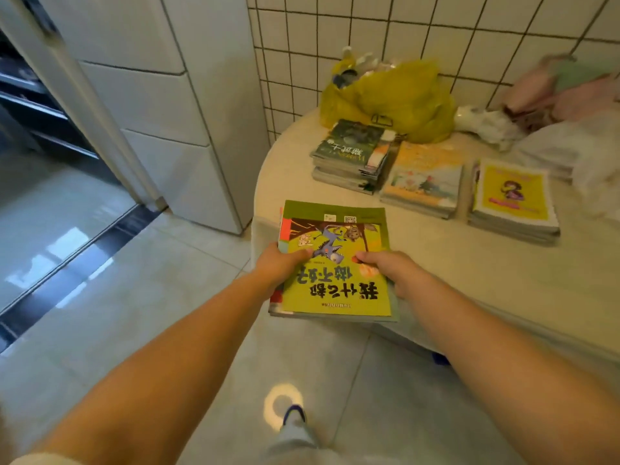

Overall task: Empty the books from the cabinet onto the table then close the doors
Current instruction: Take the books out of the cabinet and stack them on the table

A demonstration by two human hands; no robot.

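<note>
The green-covered stack of books [335, 263] hung over the table's near edge, gripped on both sides — left hand [280, 263] and right hand [389, 268] each with thumb on top, fingers curled beneath, likely to keep the stack together. Beyond the fingertips, three stacks [432, 182] lay on the round table [503, 280] — tiled wall [436, 45] behind.

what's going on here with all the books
A person is carrying a stack of books topped by a green book, with the left hand and right hand gripping its two sides. The stack hangs at the near edge of the round table, not yet set down. Three stacks already lie there: a dark-covered stack, a pale orange stack and a yellow-covered stack, with a yellow bag behind them.
</note>
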